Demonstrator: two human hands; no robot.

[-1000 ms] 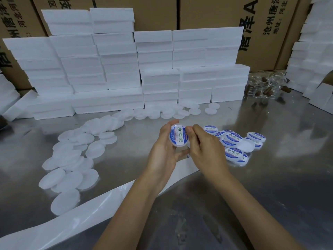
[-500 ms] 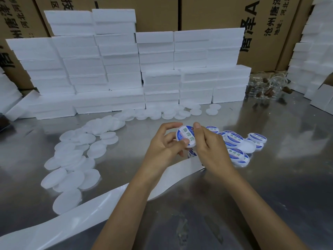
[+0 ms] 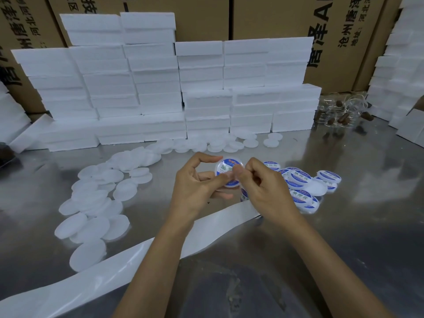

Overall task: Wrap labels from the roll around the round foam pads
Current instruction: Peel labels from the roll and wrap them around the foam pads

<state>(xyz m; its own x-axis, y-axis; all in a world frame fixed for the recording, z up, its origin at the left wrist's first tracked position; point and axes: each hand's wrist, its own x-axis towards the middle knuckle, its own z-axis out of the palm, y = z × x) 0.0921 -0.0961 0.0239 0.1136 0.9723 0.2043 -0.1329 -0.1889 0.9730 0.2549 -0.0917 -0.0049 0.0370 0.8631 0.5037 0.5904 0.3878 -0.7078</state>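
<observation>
Above the steel table, my left hand (image 3: 197, 187) and my right hand (image 3: 263, 189) hold between them one round foam pad (image 3: 226, 167) with a blue and white label on its face. The left thumb and forefinger pinch its left side. Fingers of the right hand curl against its right edge and cover part of the label. A long white backing strip (image 3: 96, 271) from the label roll trails from under my hands to the lower left. Labelled pads (image 3: 300, 177) lie heaped at the right, bare white pads (image 3: 96, 207) at the left.
Stacks of white foam blocks (image 3: 160, 88) line the back of the steel table (image 3: 344, 249), with more bare pads along their foot. Clear jars with brown stoppers (image 3: 341, 111) sit at the back right. Cardboard cartons stand behind, more foam blocks at the far right.
The pad has turned and tilted between my fingers. My right thumb and fingers have shifted over its right face, and both hands have stayed over the same spot.
</observation>
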